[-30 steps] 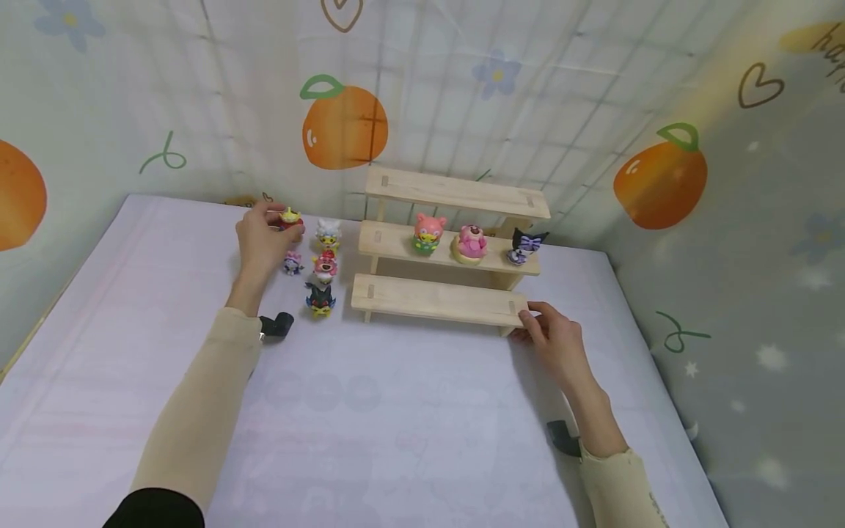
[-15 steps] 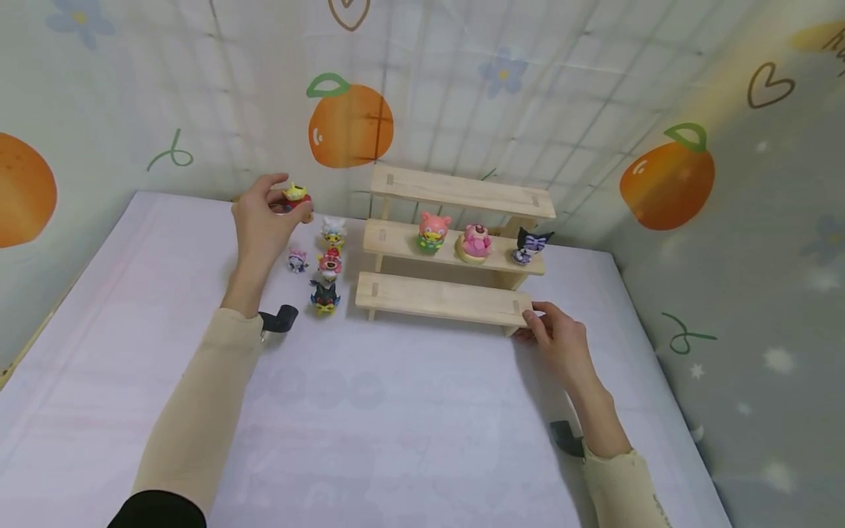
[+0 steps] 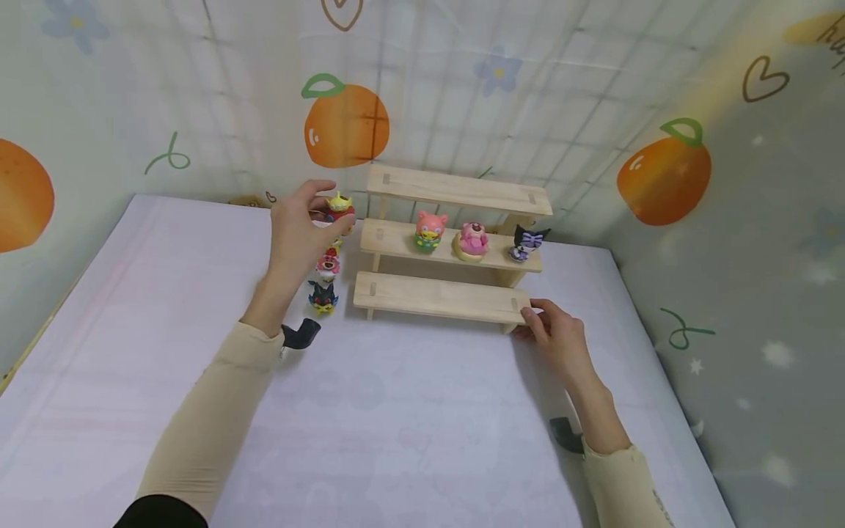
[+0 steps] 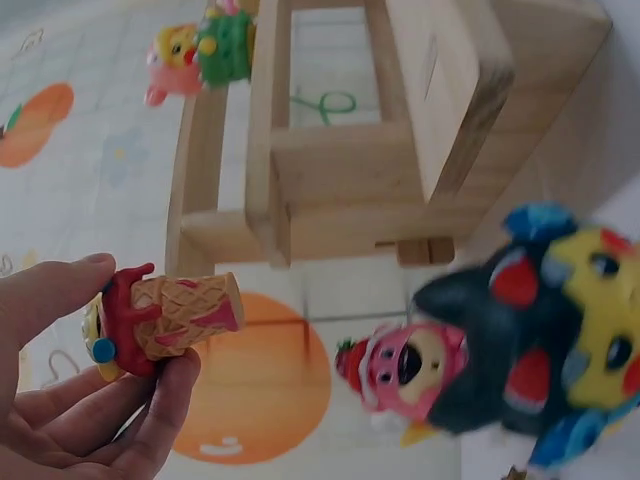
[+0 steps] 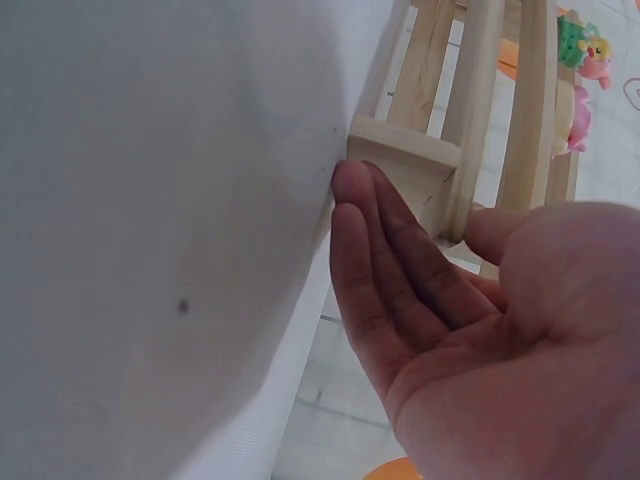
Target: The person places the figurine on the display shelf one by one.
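Note:
A small figurine [image 3: 339,205] with a yellow head, red drips and a waffle-cone base is pinched between the thumb and fingers of my left hand [image 3: 290,235]. In the left wrist view the figurine [image 4: 175,313] lies sideways, its cone base pointing away from the palm. It is held up left of the three-step wooden display shelf [image 3: 439,297]. At the shelf's front right corner, my right hand [image 3: 557,341] grips the lowest step, thumb on top. The right wrist view shows the fingers [image 5: 400,270] against the shelf's end support.
On the middle step stand a pink-hooded figurine [image 3: 429,233], a pink bear figurine [image 3: 472,242] and a dark-eared purple figurine [image 3: 526,243]. A red-hatted bear figurine [image 3: 328,265] and a black-hooded figurine [image 3: 323,297] stand left of the shelf. A printed curtain [image 3: 231,95] hangs behind the table.
My left hand has lifted the cone figurine off the table and carried it right, towards the shelf. It now covers the white and small purple figurines. My right hand keeps its grip.

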`<state>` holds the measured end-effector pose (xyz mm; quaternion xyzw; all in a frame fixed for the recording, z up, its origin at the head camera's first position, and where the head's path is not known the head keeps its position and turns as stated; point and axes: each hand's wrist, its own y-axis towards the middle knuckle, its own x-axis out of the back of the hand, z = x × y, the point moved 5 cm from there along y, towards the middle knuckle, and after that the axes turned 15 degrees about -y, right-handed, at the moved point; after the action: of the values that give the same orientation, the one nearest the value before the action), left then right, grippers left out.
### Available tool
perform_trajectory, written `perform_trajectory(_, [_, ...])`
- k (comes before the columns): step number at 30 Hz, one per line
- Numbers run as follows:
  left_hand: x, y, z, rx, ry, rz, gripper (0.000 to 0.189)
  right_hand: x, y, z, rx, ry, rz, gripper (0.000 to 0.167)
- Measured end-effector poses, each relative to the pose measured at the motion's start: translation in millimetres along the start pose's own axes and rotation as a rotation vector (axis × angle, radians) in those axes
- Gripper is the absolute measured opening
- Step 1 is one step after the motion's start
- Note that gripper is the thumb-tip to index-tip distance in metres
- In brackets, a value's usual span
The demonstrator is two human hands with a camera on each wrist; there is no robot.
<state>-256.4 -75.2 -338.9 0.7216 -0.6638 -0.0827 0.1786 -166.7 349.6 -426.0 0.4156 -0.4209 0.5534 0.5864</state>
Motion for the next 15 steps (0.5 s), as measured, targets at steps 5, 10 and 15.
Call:
perform_trajectory(5, [-10.8,-2.9,-2.8,-0.023,-0.031,0.026,0.049,-0.2,-0.5,-0.5,0.000,-0.001,-0.003,0.050])
perform_trajectory(10, [-18.7,-5.7,-3.9,-0.036,-0.052,0.048,0.049,-0.3,-0.2,-1.3,-0.001,-0.002,-0.007,0.050])
perform_trajectory(15, [-26.4,-7.6,-1.1,-0.042,-0.031,0.064,0.049,-0.2,0.4,-1.4,0.014,-0.006,-0.016,0.049])
